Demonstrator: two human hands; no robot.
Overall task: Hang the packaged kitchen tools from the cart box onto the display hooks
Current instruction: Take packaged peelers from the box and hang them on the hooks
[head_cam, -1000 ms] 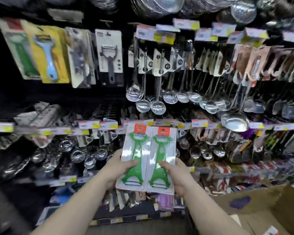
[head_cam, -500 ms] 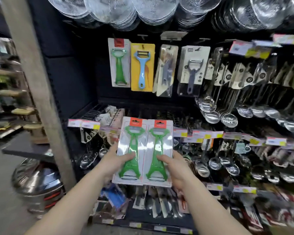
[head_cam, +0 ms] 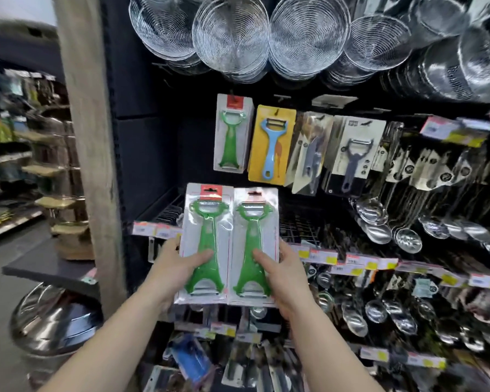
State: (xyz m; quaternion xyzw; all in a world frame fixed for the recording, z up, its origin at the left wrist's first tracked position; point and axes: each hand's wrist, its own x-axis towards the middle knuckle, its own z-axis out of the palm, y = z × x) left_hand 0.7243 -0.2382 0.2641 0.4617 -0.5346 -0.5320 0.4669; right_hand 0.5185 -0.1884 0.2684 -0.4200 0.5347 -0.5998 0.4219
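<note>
Head view: we hold two carded green peelers side by side at the centre of the frame, the left peeler pack (head_cam: 207, 244) in our left hand (head_cam: 178, 267) and the right peeler pack (head_cam: 253, 247) in our right hand (head_cam: 283, 274). Each thumb presses flat on the front of its card near the lower part of the green handle, while the other fingers curl behind the card out of sight, so each pack is pinched between thumb and hidden fingers.

Against half a second ago, the packs sit higher and closer to the upper row, and the view has swung further left, so the matching hung green peeler (head_cam: 232, 134) now stands just above the left pack. A second ago the ladles filled the wall ahead. We judge that we are lining up with the right hook, and the hanging itself is not yet done.

To its right hang a blue peeler on a yellow card (head_cam: 270, 145) and a grey peeler pack (head_cam: 354, 154). Wire skimmers (head_cam: 232, 38) crowd the top of the frame.

The hook carrying the hung green peeler is barely visible above its card. The cart box is out of frame. The edges are blurred, and the price labels (head_cam: 323, 254) are unreadable.
</note>
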